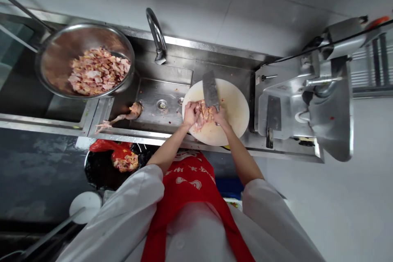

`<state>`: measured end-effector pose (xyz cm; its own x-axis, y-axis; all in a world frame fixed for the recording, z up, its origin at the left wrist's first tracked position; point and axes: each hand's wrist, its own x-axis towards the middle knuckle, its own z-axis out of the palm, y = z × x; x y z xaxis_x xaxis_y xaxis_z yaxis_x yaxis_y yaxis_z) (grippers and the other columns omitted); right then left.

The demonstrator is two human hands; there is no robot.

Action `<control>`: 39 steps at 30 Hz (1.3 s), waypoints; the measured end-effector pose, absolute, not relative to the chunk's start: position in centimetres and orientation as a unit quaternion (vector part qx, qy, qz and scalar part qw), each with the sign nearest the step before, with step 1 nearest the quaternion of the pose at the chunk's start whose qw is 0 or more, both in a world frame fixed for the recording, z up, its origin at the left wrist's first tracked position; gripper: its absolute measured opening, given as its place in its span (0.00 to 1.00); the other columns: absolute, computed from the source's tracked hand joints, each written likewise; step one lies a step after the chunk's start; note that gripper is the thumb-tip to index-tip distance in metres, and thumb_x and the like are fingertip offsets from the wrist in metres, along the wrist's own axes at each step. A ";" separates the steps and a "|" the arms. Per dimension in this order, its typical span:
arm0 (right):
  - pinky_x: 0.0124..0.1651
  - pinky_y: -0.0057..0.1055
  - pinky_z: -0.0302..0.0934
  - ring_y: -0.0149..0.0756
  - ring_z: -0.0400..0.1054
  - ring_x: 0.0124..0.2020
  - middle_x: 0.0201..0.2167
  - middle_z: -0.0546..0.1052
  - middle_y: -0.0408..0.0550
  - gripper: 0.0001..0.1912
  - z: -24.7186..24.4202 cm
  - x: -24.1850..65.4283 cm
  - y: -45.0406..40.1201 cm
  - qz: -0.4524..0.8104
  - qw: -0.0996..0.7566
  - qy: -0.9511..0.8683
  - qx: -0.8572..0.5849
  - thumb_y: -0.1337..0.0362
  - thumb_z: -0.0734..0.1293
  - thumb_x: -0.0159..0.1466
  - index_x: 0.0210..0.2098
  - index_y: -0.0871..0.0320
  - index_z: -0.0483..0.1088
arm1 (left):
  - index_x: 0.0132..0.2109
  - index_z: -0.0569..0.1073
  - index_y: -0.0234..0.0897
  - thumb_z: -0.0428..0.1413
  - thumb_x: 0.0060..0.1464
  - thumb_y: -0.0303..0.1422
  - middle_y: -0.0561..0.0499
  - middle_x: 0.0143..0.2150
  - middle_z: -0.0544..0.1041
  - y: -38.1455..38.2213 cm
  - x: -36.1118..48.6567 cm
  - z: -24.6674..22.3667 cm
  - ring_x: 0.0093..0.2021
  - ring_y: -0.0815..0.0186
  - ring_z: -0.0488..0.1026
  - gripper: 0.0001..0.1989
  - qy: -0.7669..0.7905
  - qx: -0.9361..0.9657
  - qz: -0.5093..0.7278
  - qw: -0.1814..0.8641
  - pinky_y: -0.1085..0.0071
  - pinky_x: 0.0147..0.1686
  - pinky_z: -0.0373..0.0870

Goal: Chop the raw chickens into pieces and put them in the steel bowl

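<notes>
A round white cutting board (236, 106) lies across the sink's right part, with a raw poultry carcass piece (201, 120) near its left side. My left hand (190, 114) is closed on the meat at its left edge. At the meat's right, my right hand (220, 116) is wrapped round the handle of a cleaver (210, 89). Its broad, dark blade points away from me, over the meat and past the board's far rim. Small red scraps lie on the board. The fingertips of both hands are partly hidden by the meat.
A large steel bowl (55, 63) of chopped meat (95, 71) stands left, beyond a poultry leg (130, 112) on the sink edge. A faucet (156, 37) rises behind the sink (150, 90). Right are a second cleaver (273, 118) and a steel slicer (331, 110). A lined bin (101, 168) stands below.
</notes>
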<state>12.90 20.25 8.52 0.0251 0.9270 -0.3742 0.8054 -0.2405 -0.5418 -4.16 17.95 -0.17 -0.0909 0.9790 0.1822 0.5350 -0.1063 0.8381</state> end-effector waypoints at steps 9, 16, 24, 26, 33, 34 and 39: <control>0.45 0.34 0.61 0.44 0.73 0.44 0.44 0.76 0.64 0.29 13.9 8.8 16.3 0.217 0.116 -0.627 -0.739 0.52 0.46 0.75 0.60 0.68 0.61 | 0.46 0.74 0.35 0.53 0.63 0.39 0.42 0.44 0.72 14.8 -8.0 1.3 0.41 0.62 0.71 0.13 0.699 0.450 0.501 0.242 0.66 0.40 0.71; 0.43 0.34 0.61 0.46 0.73 0.42 0.39 0.78 0.60 0.24 13.5 10.7 16.3 0.238 0.045 -0.655 -0.716 0.53 0.50 0.74 0.52 0.63 0.68 | 0.44 0.73 0.36 0.51 0.64 0.40 0.45 0.43 0.74 8.1 -12.4 1.6 0.42 0.63 0.72 0.13 0.733 0.415 0.487 0.229 0.67 0.42 0.72; 0.38 0.31 0.59 0.43 0.74 0.38 0.38 0.78 0.62 0.22 10.4 9.7 9.0 0.259 -0.053 -0.615 -0.743 0.57 0.51 0.74 0.53 0.67 0.66 | 0.43 0.73 0.38 0.51 0.64 0.36 0.45 0.40 0.73 4.7 -12.9 1.3 0.40 0.62 0.71 0.09 0.740 0.409 0.485 0.224 0.62 0.41 0.71; 0.40 0.30 0.59 0.42 0.74 0.40 0.39 0.78 0.61 0.20 8.6 9.9 8.6 0.275 -0.072 -0.624 -0.728 0.58 0.52 0.74 0.52 0.65 0.67 | 0.44 0.73 0.38 0.51 0.64 0.35 0.45 0.41 0.73 6.6 -11.2 1.5 0.40 0.62 0.71 0.08 0.695 0.476 0.480 0.246 0.62 0.42 0.71; 0.38 0.32 0.58 0.45 0.74 0.37 0.35 0.78 0.57 0.17 8.2 14.3 4.0 0.275 -0.075 -0.630 -0.722 0.55 0.53 0.73 0.47 0.60 0.67 | 0.38 0.72 0.38 0.56 0.57 0.29 0.48 0.38 0.69 11.2 -4.4 1.4 0.35 0.66 0.69 0.01 0.588 0.606 0.422 0.330 0.66 0.38 0.71; 0.36 0.33 0.58 0.46 0.73 0.36 0.33 0.78 0.57 0.17 8.3 14.5 3.2 0.277 -0.075 -0.630 -0.722 0.56 0.54 0.73 0.46 0.60 0.67 | 0.40 0.72 0.38 0.56 0.57 0.29 0.48 0.39 0.70 11.3 -4.1 1.4 0.36 0.65 0.69 0.03 0.595 0.599 0.426 0.325 0.66 0.39 0.70; 0.39 0.33 0.59 0.45 0.74 0.39 0.38 0.78 0.60 0.19 7.8 11.9 5.7 0.273 -0.053 -0.626 -0.729 0.57 0.52 0.74 0.49 0.62 0.66 | 0.48 0.72 0.39 0.56 0.56 0.30 0.47 0.43 0.71 11.9 -4.3 1.1 0.39 0.63 0.70 0.12 0.595 0.612 0.414 0.315 0.66 0.41 0.70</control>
<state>11.87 5.72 7.82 0.0672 0.8830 -0.4645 0.9413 -0.2105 -0.2640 -4.27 11.87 1.09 -0.0521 0.9900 0.1311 0.4674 -0.0918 0.8793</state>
